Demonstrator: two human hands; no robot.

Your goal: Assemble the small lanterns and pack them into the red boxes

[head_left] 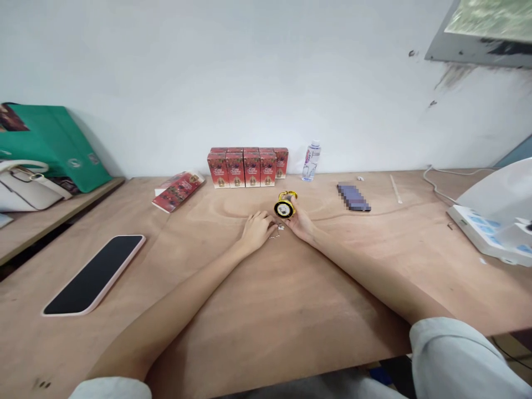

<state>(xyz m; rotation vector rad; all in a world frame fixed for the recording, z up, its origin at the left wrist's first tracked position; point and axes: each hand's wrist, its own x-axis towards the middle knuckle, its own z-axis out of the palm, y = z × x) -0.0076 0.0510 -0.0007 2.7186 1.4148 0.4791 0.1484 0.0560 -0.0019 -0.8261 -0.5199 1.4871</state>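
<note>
A small round black-and-gold object (285, 207) with a gold ring at its top stands out over the wooden table (266, 310). My right hand (300, 223) holds it from below and the right. My left hand (257, 229) rests on the table just left of it, fingers curled near a tiny white piece (281, 227) between both hands. Behind them, a row of several red boxes (246, 167) stands against the white wall.
A flat red packet (178, 190) lies left of the boxes, a black phone in a pink case (95, 273) at the near left. A water bottle (311, 160), a purple flat object (353, 197), a white stick (395, 188), a white machine (496, 216), green bag (54, 141).
</note>
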